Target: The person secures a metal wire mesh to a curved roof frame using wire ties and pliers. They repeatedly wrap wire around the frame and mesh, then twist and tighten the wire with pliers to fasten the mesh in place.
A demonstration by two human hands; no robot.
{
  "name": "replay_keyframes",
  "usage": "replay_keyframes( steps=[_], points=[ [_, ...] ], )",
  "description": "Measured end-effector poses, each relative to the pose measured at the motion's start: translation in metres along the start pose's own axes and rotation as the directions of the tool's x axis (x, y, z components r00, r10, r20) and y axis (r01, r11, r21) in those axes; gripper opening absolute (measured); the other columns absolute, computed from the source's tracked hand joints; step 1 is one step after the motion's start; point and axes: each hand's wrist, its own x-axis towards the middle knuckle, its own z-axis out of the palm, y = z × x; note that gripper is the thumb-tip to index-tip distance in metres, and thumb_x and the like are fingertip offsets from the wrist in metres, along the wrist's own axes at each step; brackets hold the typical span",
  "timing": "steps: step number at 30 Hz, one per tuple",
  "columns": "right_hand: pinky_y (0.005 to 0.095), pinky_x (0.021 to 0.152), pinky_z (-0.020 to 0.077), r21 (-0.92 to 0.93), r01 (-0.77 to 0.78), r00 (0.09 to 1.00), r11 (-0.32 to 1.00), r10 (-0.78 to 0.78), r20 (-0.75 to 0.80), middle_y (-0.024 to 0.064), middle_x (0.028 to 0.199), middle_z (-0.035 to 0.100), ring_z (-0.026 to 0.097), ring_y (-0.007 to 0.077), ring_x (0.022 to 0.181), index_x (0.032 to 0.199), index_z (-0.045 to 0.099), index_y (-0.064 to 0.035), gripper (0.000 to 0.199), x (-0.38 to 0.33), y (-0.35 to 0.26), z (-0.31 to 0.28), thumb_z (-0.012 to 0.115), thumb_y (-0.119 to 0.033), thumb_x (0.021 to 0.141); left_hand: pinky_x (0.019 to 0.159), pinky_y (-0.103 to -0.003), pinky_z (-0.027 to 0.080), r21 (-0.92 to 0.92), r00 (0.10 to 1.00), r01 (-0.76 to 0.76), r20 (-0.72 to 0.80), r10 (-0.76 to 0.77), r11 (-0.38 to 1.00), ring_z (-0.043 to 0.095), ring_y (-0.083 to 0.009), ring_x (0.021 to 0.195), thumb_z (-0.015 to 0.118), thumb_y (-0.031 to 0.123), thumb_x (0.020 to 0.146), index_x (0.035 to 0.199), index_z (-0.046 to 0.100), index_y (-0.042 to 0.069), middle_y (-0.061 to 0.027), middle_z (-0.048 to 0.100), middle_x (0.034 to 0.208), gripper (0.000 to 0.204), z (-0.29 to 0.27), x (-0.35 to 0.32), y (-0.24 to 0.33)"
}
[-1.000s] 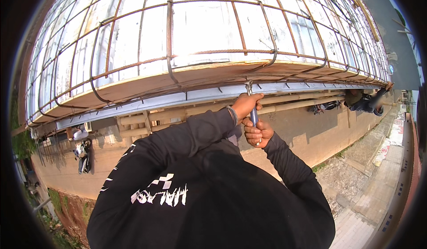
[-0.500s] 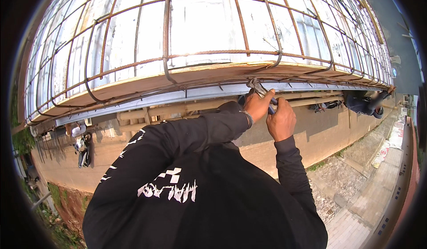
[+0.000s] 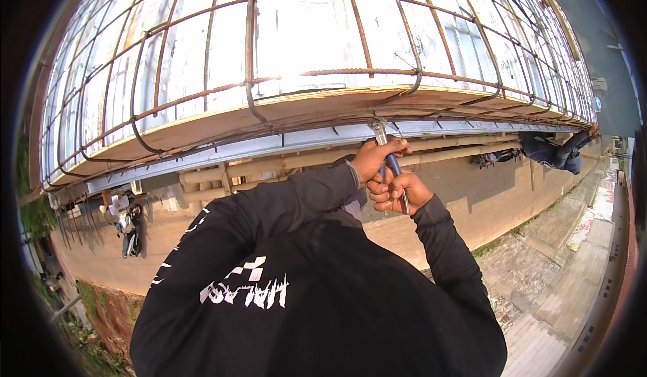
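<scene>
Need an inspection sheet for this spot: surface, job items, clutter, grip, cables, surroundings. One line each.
Surface: pale panels behind a grid of rusty steel bars; plywood edge below it.
Job items: blue-handled pliers, head up near the plywood's underside; whether they bite on anything, cannot tell.
Clutter: bamboo poles below the pale beam.
Grip: left hand closed round the pliers nearer the head; right hand closed lower on the handles.
Cables: nothing seen.
Surroundings: another person in dark clothing at far right; brown ground below.
</scene>
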Motion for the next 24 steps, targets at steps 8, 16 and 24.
replay_keyframes(
  steps=[8, 16, 24],
  points=[
    [0.0433, 0.091, 0.0529, 0.107, 0.123, 0.977, 0.987, -0.102, -0.185, 0.0117, 0.102, 0.063, 0.066, 0.0261, 0.093, 0.111, 0.060, -0.0035, 0.025, 0.011, 0.023, 0.012, 0.059, -0.022, 0.093, 0.097, -0.038, 0.055, -0.439, 0.907, 0.234, 0.420, -0.032, 0.868, 0.059, -0.0250, 0.120, 0.051, 0.036, 0.104, 0.120, 0.056, 0.008, -0.0195, 0.058, 0.134, 0.033, -0.028, -0.002, 0.015],
    [0.0334, 0.063, 0.0582, -0.271, 0.034, 0.840, 0.962, -0.175, -0.514, 0.0052, 0.082, 0.063, 0.066, 0.0178, 0.072, 0.099, 0.064, -0.0037, 0.017, 0.008, 0.016, 0.048, 0.071, -0.017, 0.091, 0.098, -0.038, 0.054, -0.391, 0.977, 0.103, 0.212, -0.020, 0.915, 0.059, -0.0184, 0.116, 0.053, 0.028, 0.104, 0.122, 0.055, 0.012, -0.0050, 0.062, 0.121, 0.024, -0.015, 0.015, 0.010],
    [0.0259, 0.041, 0.0305, -0.273, 0.065, 0.821, 0.960, -0.207, -0.531, -0.0033, 0.060, 0.043, 0.041, 0.0078, 0.045, 0.074, 0.051, -0.0096, 0.025, 0.030, 0.031, 0.036, 0.072, -0.006, 0.088, 0.101, -0.044, 0.053, -0.484, 0.957, 0.157, 0.291, -0.010, 0.861, 0.060, -0.0219, 0.108, 0.060, 0.024, 0.100, 0.093, 0.059, 0.011, -0.0021, 0.057, 0.095, 0.015, -0.022, 0.016, 0.006]
  ],
)
